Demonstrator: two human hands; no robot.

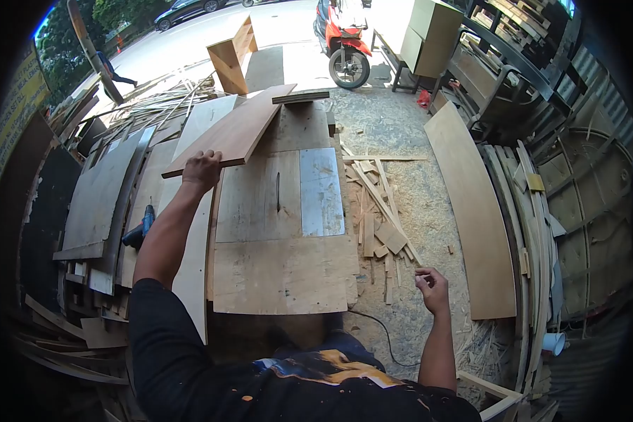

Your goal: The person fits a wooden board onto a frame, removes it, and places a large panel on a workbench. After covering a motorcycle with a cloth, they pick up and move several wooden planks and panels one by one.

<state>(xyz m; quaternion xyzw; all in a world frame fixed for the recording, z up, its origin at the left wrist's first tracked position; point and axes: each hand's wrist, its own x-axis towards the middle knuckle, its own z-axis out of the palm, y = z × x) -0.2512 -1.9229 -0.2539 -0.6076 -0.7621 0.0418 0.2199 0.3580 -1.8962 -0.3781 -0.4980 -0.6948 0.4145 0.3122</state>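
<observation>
My left hand (203, 169) is closed over the near edge of a long wooden board (243, 130). The board lies slanted across the worktable (281, 271), with its far end beside a short dark-edged plank (301, 97). Off to the right, over the littered floor, my right hand (432, 287) is held in the air. Its fingers are curled together, and whatever is in them, if anything, is too small to make out. A blue cordless drill (141, 228) rests left of my left forearm.
Thin offcuts (383, 211) and sawdust cover the floor right of the table. A wide panel (471, 225) leans against stacked boards on the right. More sheets (95, 204) are piled at left. A cable (387, 337) runs across the floor. A red motorbike (346, 46) stands beyond.
</observation>
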